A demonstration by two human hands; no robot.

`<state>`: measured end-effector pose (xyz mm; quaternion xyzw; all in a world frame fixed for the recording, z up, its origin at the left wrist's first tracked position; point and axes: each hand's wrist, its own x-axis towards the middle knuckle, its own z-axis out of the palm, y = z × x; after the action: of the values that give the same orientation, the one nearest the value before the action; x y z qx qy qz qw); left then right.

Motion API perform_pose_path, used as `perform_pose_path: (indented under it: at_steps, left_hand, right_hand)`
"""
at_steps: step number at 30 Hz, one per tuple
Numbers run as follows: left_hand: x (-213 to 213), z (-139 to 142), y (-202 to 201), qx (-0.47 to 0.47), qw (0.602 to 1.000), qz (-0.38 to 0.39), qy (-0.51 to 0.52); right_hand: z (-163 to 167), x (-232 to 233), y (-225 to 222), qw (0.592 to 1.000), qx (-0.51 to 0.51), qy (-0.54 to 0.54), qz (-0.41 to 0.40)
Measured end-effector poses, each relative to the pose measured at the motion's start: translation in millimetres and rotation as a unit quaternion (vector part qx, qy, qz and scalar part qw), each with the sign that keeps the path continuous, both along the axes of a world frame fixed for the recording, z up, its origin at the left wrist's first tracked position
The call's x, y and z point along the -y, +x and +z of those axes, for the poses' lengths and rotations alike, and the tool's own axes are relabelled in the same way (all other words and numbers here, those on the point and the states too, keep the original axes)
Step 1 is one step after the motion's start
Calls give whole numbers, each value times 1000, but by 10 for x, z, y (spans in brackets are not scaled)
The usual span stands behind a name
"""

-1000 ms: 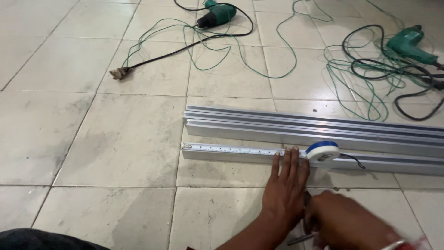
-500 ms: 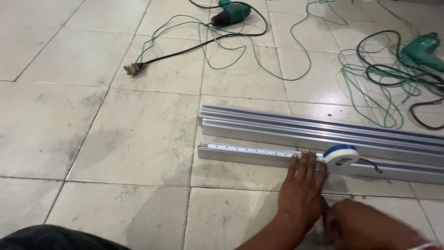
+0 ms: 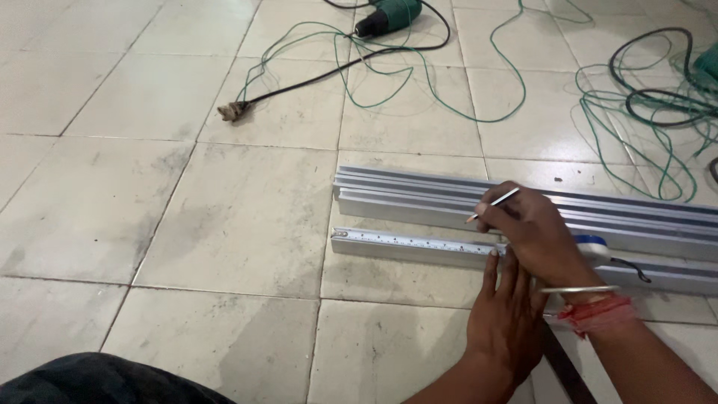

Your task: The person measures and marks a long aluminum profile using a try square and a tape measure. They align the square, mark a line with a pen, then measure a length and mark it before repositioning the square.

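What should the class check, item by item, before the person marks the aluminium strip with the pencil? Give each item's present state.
1. Tape measure lies flat along the aluminium strip: ok.
2. Tape's end sits at the strip's end: ok, as far as visible.
3. Left hand presses the tape down: ok.
4. Right hand holds the pencil: ok.
5. Pencil tip is on the strip: not ok, raised.
6. Reading at the mark: cannot tell.

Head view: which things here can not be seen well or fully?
- Tape measure: case mostly hidden behind right hand.
- Pencil: lower end inside the right hand's fingers.
- Aluminium profiles: cut off by right edge.
- Green drill: cut by top edge.
- Tape markings: too small.
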<state>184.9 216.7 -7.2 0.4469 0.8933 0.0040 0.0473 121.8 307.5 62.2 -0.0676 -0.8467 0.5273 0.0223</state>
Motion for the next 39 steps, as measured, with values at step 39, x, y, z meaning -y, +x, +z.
perform_pose_path:
  at_steps: [39]
  left_hand:
    - [-48,-14,-51,5,1000,-6,-11]
  right_hand:
    - [-33,17,-61,960,169,223,-2]
